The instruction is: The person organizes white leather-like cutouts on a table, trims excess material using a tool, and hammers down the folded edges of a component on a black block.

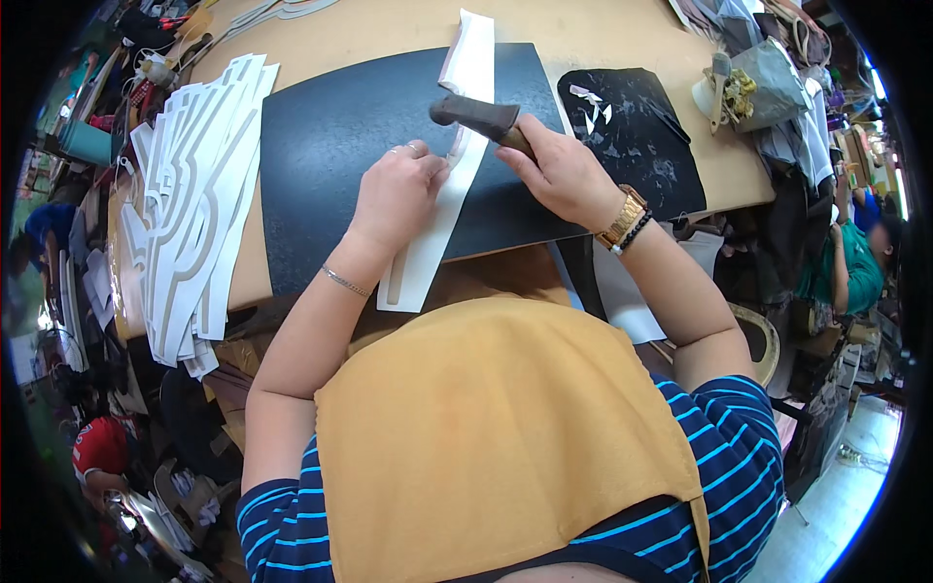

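A hammer (477,116) is gripped by its wooden handle in my right hand (565,171). Its dark metal head hangs over a long white strip (466,171) of leather-like sheet. The strip crosses a black mat (342,138), and its near end juts past the mat's front edge. Along its upper left side, the strip's edge looks folded over. My left hand (401,186) pinches that left edge between thumb and fingers, just nearer to me than the hammer head. A grey-beige band runs along the strip's near end.
Several white cut pieces with grey bands (197,197) are piled at the left, overhanging the tan table (510,25). A smaller black pad (634,138) with white scraps lies at the right. Beyond it stand a brush (720,87) and a grey-wrapped container (773,87). Other people sit farther off.
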Available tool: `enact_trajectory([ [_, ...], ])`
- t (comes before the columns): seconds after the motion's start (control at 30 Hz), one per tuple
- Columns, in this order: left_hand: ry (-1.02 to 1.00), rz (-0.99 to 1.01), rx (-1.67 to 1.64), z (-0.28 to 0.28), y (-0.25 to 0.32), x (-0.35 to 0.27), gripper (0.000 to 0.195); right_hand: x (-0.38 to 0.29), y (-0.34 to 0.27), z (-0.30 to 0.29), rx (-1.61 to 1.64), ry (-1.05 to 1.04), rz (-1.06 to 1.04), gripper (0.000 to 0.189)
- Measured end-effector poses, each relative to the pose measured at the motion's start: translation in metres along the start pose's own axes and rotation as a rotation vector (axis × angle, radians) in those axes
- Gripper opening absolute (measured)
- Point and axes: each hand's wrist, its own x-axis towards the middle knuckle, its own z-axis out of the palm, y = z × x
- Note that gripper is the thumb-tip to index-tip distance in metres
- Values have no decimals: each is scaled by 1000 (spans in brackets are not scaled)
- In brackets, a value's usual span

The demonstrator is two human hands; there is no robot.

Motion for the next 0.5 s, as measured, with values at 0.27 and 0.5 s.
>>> enact_trajectory([
  [0.27,-121,-307,-259,-7,-1,4,22,-2,10,-5,-107,-163,134,33],
  [0.5,-5,-21,86,-1,4,-4,19,-3,-3,-5,-65,-109,61,34],
])
